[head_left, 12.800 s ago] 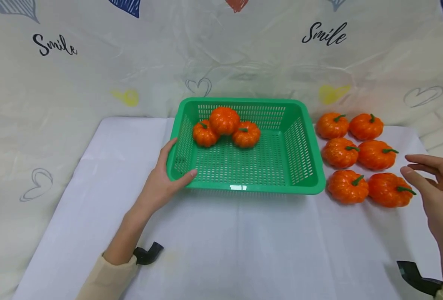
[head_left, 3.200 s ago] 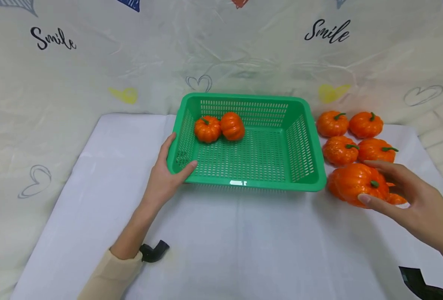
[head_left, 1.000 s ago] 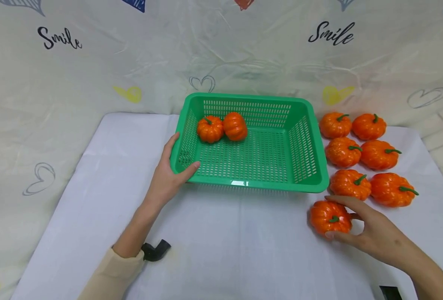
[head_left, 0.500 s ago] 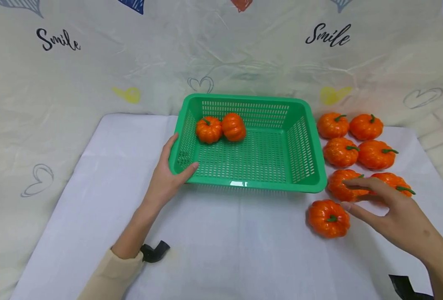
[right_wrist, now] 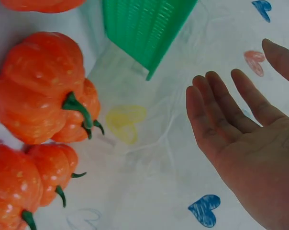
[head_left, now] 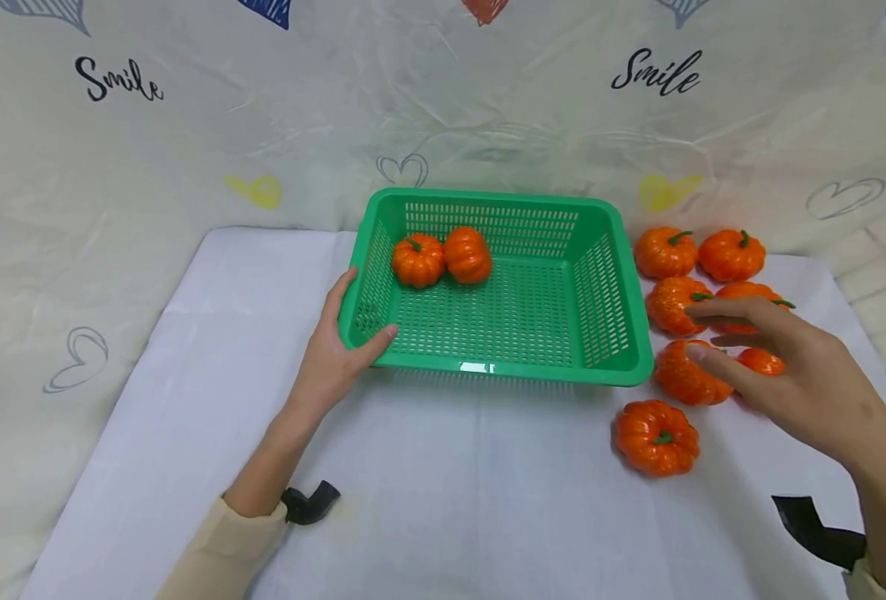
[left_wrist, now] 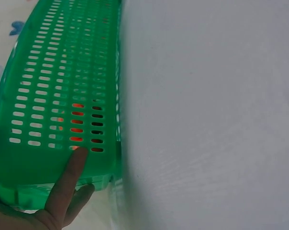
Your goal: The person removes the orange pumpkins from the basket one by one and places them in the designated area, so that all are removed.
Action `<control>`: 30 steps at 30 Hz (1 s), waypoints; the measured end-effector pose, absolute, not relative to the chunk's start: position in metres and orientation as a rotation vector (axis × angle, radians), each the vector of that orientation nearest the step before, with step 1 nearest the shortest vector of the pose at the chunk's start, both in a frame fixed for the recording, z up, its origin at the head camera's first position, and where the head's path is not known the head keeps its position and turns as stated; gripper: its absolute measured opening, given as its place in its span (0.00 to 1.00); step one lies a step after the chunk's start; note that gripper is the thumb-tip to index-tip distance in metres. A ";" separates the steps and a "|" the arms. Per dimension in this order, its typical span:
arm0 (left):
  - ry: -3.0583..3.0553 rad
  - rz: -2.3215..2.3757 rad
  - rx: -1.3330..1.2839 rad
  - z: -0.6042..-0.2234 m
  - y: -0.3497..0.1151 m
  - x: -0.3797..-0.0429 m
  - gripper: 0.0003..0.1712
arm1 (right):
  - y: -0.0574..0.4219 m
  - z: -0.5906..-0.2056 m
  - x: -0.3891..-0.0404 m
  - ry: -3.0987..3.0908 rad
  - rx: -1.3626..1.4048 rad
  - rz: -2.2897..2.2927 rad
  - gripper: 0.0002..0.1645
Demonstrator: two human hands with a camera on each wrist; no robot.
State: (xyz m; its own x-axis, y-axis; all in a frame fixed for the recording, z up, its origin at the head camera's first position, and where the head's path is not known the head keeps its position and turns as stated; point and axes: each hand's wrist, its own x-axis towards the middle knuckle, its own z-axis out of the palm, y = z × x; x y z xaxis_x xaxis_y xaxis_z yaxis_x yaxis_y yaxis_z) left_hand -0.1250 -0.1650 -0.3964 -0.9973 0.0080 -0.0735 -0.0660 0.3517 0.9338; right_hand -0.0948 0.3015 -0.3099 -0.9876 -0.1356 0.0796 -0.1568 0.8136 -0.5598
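Observation:
In the head view, my left hand grips the left end of a green plastic basket, thumb over the front rim; the left wrist view shows its fingers against the basket's outer wall. Two small orange pumpkins, one with its green stem up and one on its side, touch inside the basket. My right hand hovers open over the pumpkins to the right, holding nothing; its palm and spread fingers show in the right wrist view. A pumpkin sits alone nearer the front.
Several pumpkins stand in paired rows right of the basket, among them a back-left pumpkin and a back-right pumpkin; my right hand partly covers others. A white cloth covers the table. Behind hangs a printed sheet.
One pumpkin has left the basket; my right hand carried it right, set it in front of the rows and let go. That hand has since moved up and back. My left hand stayed.

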 end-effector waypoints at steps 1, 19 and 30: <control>2.530 1.749 -0.055 -0.396 -0.165 -0.125 0.53 | 0.299 -0.308 -0.097 -2.951 0.246 0.921 0.26; 2.526 1.750 -0.049 -0.398 -0.165 -0.124 0.53 | 0.253 -0.283 -0.132 -2.946 0.424 0.955 0.31; 2.528 1.750 -0.050 -0.400 -0.165 -0.124 0.53 | 0.222 -0.267 -0.154 -2.969 0.531 1.013 0.30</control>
